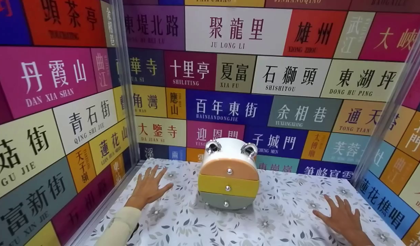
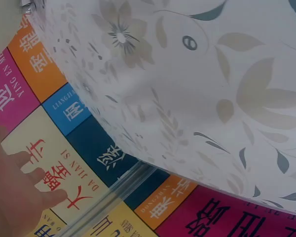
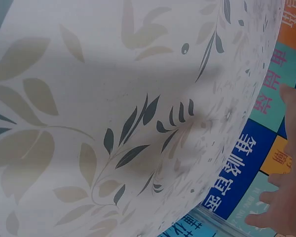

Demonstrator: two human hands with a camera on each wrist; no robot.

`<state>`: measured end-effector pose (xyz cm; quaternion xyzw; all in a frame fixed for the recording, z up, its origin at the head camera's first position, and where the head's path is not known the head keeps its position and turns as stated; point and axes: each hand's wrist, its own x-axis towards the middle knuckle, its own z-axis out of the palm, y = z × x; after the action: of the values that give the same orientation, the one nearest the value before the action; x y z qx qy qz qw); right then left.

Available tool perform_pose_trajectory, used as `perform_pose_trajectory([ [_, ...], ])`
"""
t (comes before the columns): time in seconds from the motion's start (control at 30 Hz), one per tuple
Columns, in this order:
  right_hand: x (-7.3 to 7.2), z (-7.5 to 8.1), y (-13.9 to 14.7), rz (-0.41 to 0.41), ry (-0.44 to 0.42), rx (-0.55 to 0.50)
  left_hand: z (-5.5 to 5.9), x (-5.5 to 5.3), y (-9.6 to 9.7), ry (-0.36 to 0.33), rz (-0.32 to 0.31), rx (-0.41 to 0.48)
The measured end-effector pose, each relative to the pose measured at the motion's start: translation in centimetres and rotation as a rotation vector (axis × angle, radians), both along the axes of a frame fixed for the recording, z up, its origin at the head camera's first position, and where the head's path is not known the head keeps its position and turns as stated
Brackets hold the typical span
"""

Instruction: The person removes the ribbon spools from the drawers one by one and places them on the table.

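Note:
Near the middle of the table stands a small rounded drawer box [image 1: 228, 186] with a white top and two shiny round eyes. Its front has an orange drawer [image 1: 217, 169], a yellow drawer [image 1: 211, 185] and a grey-green drawer [image 1: 213, 199], each with a silver ball knob and pushed in. To its left, my left hand [image 1: 149, 186] is held palm down with fingers spread, touching no object. My right hand [image 1: 342, 217] is over the table's right side, fingers spread too and apart from the box. Both wrist views show spread fingers at the frame edge and the tablecloth.
A white tablecloth [image 1: 281, 205] with grey leaves and flowers covers the table. Walls of coloured sign panels [image 1: 237, 32] enclose it at the back, left and right. Clear upright corner strips [image 1: 126, 85] run up at the back left and back right.

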<state>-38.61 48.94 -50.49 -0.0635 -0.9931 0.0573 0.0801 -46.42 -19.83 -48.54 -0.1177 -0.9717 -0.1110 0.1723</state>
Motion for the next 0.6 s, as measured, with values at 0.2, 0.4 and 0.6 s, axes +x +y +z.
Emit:
perform_pose_trajectory([
  [0.2,0.0,-0.1,-0.4,0.052,0.100,0.011,1.1,-0.4,0.8,0.017,-0.051,0.089],
  [0.4,0.0,0.1,-1.0,0.107,0.219,0.016,2.2,-0.9,1.5,0.047,-0.099,0.164],
  [0.6,-0.2,0.9,-1.3,0.120,0.243,0.017,3.4,-1.4,2.4,0.062,-0.108,0.196],
])
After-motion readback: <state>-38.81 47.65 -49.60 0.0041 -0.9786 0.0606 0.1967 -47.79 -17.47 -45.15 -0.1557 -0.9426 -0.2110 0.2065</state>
